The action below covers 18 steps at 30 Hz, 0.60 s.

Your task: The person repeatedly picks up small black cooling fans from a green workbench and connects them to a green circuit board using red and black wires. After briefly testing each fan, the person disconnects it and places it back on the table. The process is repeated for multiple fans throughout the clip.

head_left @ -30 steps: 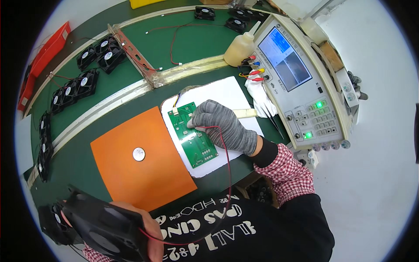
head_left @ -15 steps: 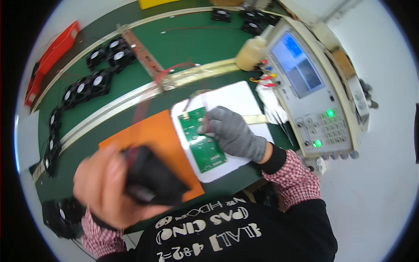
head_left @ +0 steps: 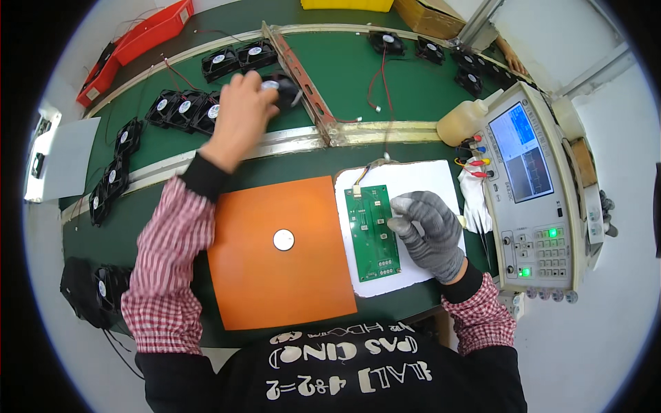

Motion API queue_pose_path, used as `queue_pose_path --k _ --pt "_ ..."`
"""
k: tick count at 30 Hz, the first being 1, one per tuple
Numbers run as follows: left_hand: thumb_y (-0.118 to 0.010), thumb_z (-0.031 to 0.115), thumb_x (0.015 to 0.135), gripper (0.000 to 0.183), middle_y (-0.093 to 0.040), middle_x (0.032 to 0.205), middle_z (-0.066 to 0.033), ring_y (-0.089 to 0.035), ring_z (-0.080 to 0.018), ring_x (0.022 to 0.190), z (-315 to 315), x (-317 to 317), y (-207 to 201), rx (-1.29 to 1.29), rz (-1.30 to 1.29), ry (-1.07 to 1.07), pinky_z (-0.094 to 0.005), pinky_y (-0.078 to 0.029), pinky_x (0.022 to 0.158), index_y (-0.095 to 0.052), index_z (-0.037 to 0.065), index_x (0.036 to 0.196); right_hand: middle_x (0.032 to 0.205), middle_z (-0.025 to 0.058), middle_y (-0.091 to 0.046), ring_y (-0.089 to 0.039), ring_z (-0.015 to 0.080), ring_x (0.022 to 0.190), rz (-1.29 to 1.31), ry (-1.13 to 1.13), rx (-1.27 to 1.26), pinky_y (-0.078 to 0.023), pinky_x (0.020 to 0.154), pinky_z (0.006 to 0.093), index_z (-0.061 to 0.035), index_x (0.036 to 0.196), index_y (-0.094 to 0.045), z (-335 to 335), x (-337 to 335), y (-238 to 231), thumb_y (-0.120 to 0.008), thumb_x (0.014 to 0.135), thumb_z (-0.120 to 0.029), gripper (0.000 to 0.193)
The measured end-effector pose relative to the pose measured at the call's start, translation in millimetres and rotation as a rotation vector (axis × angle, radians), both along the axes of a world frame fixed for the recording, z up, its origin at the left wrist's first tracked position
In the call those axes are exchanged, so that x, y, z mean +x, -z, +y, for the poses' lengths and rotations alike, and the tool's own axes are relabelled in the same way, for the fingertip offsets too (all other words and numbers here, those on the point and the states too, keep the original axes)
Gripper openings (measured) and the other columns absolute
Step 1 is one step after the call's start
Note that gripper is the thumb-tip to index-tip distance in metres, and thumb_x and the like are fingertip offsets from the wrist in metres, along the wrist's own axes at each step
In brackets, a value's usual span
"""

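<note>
left hand [head_left: 237, 117], seemingly gripping fan [head_left: 284, 88]

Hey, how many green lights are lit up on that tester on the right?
2. The upper green light sits just above the keypad of the tester; the lower green light is near its front edge. None looks hidden.

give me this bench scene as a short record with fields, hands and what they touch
left hand: bare left hand grips a black fan over the green belt
right hand: gloved right hand, fingertips on the green circuit board
board rests on: white pad
centre: orange mat with a small round disc
right side: test instrument, green lights on
</note>
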State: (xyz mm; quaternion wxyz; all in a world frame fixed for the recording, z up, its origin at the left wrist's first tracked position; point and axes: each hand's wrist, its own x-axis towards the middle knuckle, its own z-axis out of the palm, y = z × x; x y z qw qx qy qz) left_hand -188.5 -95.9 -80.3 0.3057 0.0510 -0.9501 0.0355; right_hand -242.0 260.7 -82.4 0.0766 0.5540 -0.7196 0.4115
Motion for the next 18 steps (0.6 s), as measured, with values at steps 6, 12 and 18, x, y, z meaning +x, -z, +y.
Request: queue_pose_path --k 6,12,18 --pt "-0.062 0.014 0.074 0.019 -0.055 0.092 -0.0064 -0.057 -0.0232 0.089 124 128 -25 -0.181 -0.093 0.804 -0.0354 -0.048 0.082 -0.054 0.01 0.091 0.128 0.0172 -0.054 -0.058 0.0389 0.115 0.297 -0.206 0.004 -0.054 0.087 0.0444 -0.0075 0.13 -0.056 -21 36 -43 -0.066 0.077 -0.011 0.055" --pt "-0.066 0.0 0.078 0.016 -0.05 0.086 -0.0069 -0.053 -0.0228 0.084 47 176 -36 -0.301 0.13 0.129 -0.0324 -0.045 0.074 -0.06 0.006 0.092 0.087 0.0054 -0.057 -0.059 0.0255 0.079 0.361 0.094 0.169 -0.051 0.063 0.0345 -0.0103 0.105 -0.067 -1 11 -32 -0.068 0.074 -0.007 0.031" --pt "-0.067 -0.009 0.071 0.023 -0.051 0.092 -0.0112 -0.051 -0.0264 0.08 88 172 -23 0.205 0.112 0.107 -0.0349 -0.042 0.065 -0.061 0.0 0.091 0.085 0.0077 -0.061 -0.062 0.0248 0.087 -0.315 0.058 0.213 -0.052 0.074 0.0345 -0.0055 0.09 -0.072 -7 -4 -15 -0.073 0.077 -0.006 0.013"
